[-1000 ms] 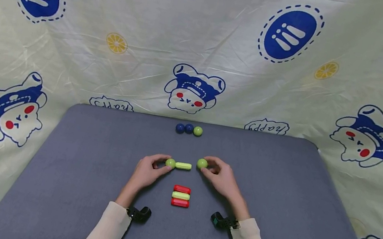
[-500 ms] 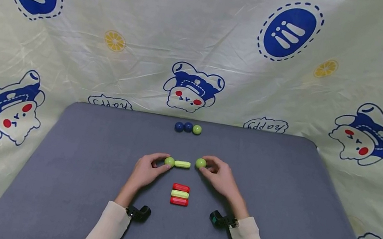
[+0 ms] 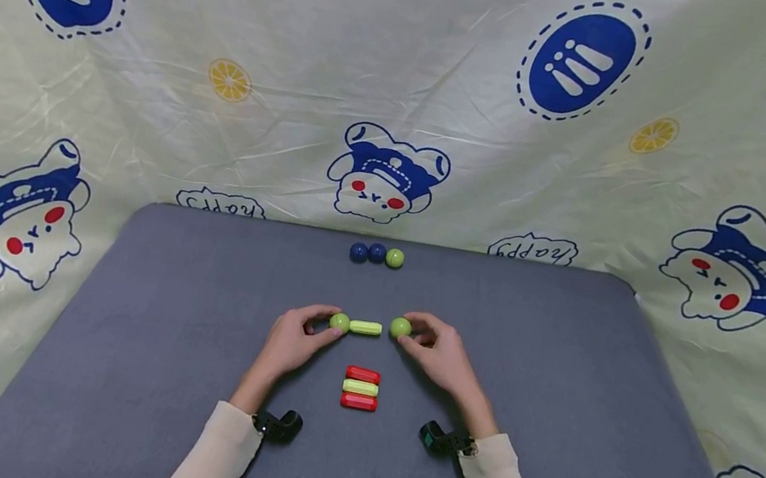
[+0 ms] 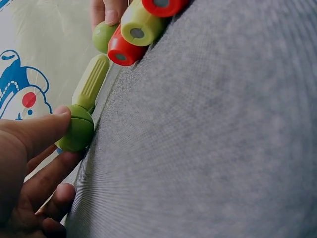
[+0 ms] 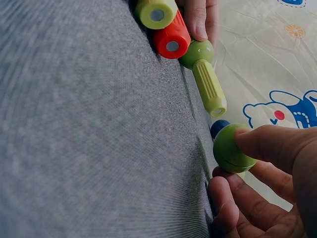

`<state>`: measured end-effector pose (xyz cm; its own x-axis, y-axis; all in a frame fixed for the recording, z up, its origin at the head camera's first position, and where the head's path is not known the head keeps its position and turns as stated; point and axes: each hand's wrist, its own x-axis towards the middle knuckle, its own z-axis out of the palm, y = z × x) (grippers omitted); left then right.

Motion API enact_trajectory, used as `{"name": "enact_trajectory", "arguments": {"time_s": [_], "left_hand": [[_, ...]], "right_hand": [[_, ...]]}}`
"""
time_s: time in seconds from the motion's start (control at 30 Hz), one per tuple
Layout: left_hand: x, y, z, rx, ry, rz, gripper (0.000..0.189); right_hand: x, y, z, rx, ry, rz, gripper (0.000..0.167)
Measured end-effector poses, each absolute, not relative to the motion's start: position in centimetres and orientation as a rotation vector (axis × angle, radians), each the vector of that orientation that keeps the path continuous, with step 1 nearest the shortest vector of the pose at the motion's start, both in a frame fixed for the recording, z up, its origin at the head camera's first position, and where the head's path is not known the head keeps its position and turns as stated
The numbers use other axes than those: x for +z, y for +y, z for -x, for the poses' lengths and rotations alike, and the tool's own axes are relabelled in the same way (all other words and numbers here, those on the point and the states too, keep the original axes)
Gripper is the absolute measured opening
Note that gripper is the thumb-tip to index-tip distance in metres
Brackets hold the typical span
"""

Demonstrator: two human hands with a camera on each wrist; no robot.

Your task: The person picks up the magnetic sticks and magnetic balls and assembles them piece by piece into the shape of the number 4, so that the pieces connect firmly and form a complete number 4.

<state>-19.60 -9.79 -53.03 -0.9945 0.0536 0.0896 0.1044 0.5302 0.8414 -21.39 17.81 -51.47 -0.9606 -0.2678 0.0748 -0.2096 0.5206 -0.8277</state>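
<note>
My left hand [image 3: 293, 337] pinches a green ball [image 4: 77, 130] between thumb and fingers. One end of a yellow-green rod [image 3: 366, 327] touches that ball, and the rod points right. Across a small gap from the rod's free end, a second green ball [image 3: 400, 327] is pinched by my right hand [image 3: 443, 356]. The right wrist view shows a grey disc, which looks like a magnet, in the free end of the rod [image 5: 210, 89]. Nearer to me lie two red rods [image 3: 358, 401] with a yellow-green rod [image 3: 361, 387] between them, side by side.
Two dark blue balls [image 3: 359, 252] and another green ball [image 3: 395, 258] stand in a row near the far edge of the grey table [image 3: 197, 259]. Behind it hangs a pale printed cloth [image 3: 293, 46]. A black wrist camera [image 3: 279, 425] sits on each wrist.
Both hands keep their holds on the green balls, and the gap between rod and right ball looks about the same. The head view has shifted slightly.
</note>
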Motion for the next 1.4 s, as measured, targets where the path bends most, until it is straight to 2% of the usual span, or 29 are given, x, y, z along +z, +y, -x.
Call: {"name": "enact_trajectory", "arguments": {"time_s": [1.4], "left_hand": [[-52.74, -9.73, 19.54, -1.485, -2.715, 0.127, 0.032]], "right_hand": [[-51.46, 16.96, 21.15, -1.393, 2.763, 0.461, 0.034]]}}
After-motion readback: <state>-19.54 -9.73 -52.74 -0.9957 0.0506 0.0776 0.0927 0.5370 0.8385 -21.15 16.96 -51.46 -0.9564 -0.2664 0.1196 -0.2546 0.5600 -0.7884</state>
